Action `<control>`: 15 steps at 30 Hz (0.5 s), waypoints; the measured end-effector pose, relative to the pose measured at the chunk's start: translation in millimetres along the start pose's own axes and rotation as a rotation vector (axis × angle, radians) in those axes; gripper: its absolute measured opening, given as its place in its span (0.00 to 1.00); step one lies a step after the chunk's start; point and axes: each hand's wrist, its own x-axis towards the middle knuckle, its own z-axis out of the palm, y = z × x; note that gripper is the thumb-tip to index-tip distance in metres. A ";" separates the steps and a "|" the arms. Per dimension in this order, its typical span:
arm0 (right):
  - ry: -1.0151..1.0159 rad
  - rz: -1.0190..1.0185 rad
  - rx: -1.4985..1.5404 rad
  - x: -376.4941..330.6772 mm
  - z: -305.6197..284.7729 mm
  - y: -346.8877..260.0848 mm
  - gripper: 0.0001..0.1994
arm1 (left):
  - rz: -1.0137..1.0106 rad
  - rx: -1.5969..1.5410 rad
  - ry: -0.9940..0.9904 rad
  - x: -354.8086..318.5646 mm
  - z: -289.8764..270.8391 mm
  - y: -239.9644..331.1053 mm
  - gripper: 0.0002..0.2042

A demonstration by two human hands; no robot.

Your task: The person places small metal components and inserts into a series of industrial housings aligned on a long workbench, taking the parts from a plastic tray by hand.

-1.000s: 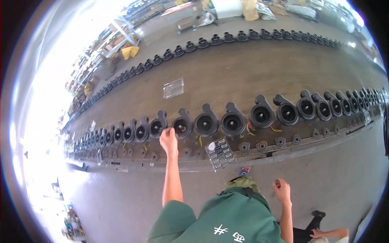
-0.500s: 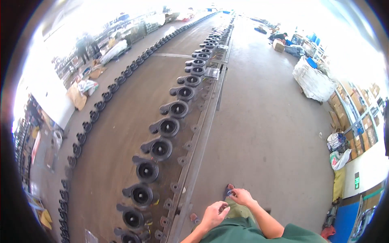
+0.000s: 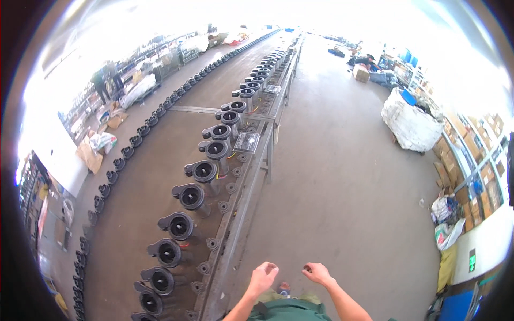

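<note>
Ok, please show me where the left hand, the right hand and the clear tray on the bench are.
left hand (image 3: pixel 262 278), head view, back of the hand
right hand (image 3: pixel 317 273), head view, knuckles
clear tray (image 3: pixel 247 142), head view, middle of its top

A second ago the left hand (image 3: pixel 263 278) was stretched up to the row of black round-mouthed cast housings (image 3: pixel 191 196) on the long metal desk (image 3: pixel 235 214), and the right hand (image 3: pixel 318 273) hung low by the person's side. Half a second ago both hands were together by the desk edge. Now they sit slightly apart, fingers curled, over the grey concrete floor (image 3: pixel 342 176), clear of the desk.
</note>
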 end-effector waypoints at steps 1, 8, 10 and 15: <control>-0.005 -0.023 0.001 33.4 -14.5 -0.8 0.18 | 0.000 -0.012 -0.008 29.1 4.7 2.2 0.14; 0.095 -0.259 0.152 314.7 -104.0 -68.4 0.17 | 0.115 -0.436 0.209 296.3 -22.5 19.5 0.12; 0.146 -0.312 0.129 415.0 -137.4 -99.1 0.16 | 0.082 -0.606 0.316 391.5 -52.9 52.2 0.10; 0.430 -0.403 -0.197 673.3 -189.4 -164.7 0.16 | -0.048 -0.651 0.648 592.8 -84.7 135.4 0.26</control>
